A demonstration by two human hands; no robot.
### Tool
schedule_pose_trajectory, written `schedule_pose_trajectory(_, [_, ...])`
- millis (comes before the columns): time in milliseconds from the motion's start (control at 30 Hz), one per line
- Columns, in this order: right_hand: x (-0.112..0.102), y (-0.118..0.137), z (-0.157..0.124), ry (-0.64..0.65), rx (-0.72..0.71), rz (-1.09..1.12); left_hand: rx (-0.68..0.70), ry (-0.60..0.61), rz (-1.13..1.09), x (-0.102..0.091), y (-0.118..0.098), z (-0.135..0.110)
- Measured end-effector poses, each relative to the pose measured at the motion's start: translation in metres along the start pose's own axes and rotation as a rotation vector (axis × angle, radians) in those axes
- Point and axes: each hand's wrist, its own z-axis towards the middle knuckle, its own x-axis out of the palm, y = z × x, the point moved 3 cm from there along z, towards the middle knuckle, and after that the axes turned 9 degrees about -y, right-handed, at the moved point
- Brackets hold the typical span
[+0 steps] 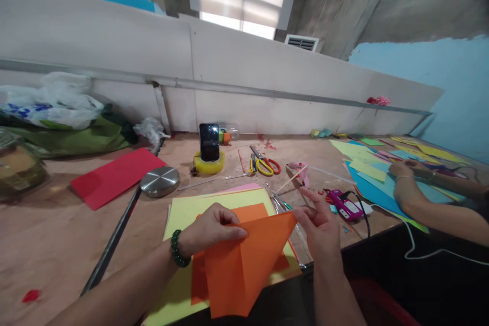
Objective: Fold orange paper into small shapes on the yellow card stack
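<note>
Through the head camera I take the yellow paper stack (181, 214) as my landmark. The orange sheet (254, 254) is held up over its near right part, with a second orange sheet (252, 210) lying flat on the stack beneath.

My left hand (212, 229) is over the middle of the stack, grasping the held sheet between thumb and bent fingers. My right hand (321, 224), just off the stack's right side, pinches the sheet's far right corner, its fingers partly spread.

I judge that everything turns on the edge between those two grips: it runs from the left hand across to the right hand, slightly upward, while the rest of the sheet slopes down toward the stack's near edge. A crease runs down it below the left thumb. Neither hand is nearer, since both touch the sheet; it lies to the right of the left hand and to the left of the right one.

Beyond the stack on the tabletop (126, 265) I see scissors (263, 167) and a yellow tape roll (210, 164); to its right is a purple device (344, 205), and farther right a co-worker's hands (403, 175).
</note>
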Motion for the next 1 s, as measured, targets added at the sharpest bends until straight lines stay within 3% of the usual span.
schedule_pose_trajectory(167, [0.005,-0.002,-0.008,0.062,0.123,0.017,0.016,0.018,-0.004,0.001,0.000,-0.001])
schedule_pose_trajectory(400, [0.005,-0.001,-0.009,0.039,0.096,0.020,0.050,0.041,0.013,-0.001,-0.003,-0.001])
schedule_pose_trajectory(567, [0.005,-0.005,-0.009,0.095,0.067,-0.009,0.074,0.043,0.097,-0.009,-0.008,0.000])
schedule_pose_trajectory(800, [0.010,-0.008,-0.005,0.234,0.150,-0.034,0.015,0.114,0.172,-0.020,-0.007,0.003])
schedule_pose_trajectory(1000, [0.015,-0.016,0.006,0.250,0.228,-0.056,-0.040,0.108,0.185,-0.028,-0.006,0.006])
